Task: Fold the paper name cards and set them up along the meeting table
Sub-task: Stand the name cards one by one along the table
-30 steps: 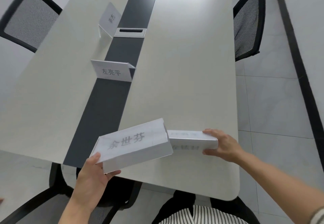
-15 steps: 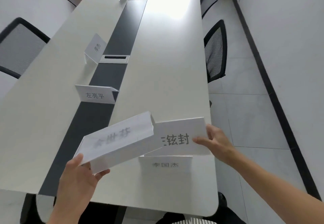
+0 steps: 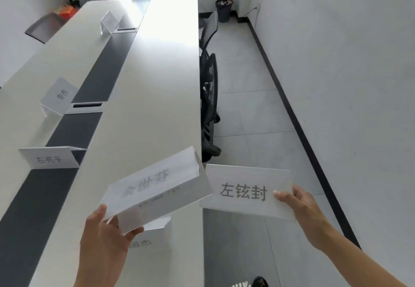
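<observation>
My left hand [image 3: 105, 244] grips the lower corner of a folded white name card [image 3: 155, 188], held tilted above the near end of the long white meeting table [image 3: 155, 98]. My right hand [image 3: 298, 208] pinches the right edge of a second folded card [image 3: 244, 191] with dark printed characters, held in the air just past the table's right edge. Another card [image 3: 152, 235] stands on the table under the left-hand card, partly hidden. Three more cards stand along the dark centre strip: a near one [image 3: 50, 158], a middle one [image 3: 59, 95] and a far one [image 3: 109, 20].
A black mesh office chair [image 3: 208, 98] is pushed against the table's right side, another [image 3: 210, 28] farther back. A grey tiled aisle runs between table and white wall. A dark bin [image 3: 224, 9] and clutter sit at the far end. Cable slots [image 3: 86, 106] sit in the centre strip.
My right hand lifted its card off the table and carried it right, past the table edge. A card beneath it stayed standing. The view tilted up and shifted right along the table.
</observation>
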Demonstrator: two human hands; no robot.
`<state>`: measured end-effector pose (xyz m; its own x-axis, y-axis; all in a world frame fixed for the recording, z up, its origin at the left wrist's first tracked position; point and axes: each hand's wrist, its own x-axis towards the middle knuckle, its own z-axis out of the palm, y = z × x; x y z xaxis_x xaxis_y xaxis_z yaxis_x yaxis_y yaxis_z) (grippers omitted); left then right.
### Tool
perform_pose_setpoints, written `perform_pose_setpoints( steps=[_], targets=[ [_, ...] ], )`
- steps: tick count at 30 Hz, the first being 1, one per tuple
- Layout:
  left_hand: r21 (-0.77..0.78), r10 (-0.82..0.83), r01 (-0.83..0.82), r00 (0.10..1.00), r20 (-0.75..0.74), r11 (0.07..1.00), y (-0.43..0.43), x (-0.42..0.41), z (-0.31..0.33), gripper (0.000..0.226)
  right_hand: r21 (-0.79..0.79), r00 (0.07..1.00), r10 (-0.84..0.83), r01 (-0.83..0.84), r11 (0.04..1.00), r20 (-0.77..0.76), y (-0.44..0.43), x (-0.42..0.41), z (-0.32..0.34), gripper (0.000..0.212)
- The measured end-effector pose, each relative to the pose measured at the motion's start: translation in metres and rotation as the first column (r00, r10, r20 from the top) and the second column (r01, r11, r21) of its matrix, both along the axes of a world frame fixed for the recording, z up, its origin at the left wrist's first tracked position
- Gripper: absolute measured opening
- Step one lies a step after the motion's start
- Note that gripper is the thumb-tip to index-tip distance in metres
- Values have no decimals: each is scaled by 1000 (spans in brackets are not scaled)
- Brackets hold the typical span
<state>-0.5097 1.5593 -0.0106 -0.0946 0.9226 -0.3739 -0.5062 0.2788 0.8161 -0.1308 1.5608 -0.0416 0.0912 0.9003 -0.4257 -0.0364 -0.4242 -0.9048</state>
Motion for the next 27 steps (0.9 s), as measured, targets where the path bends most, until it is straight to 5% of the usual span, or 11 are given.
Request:
perform_pose_setpoints(
  steps=[3,9,15,21,27],
  targets=[
    [-34,-4,4,1000,-11,999,8,56,-9,25,-31,997,-71,71,997,-8,-3,56,-5,53],
    [-101,4,-15,994,-106,995,38,120,-17,45,-91,991,-131,129,988,-19,26,125,-15,34],
    [-83,87,-106,974,-207,991,126,156,-24,52,-100,988,-155,152,983,-23,100,162,-19,52],
    [-50,139,-149,976,-168,988,254,191,-14,27,-77,982,-187,185,980,-17,206,190,-4,60],
    [-2,105,-108,970,-218,994,368,211,17,39,-31,985,-169,168,985,-36,316,200,14,64]
  ],
)
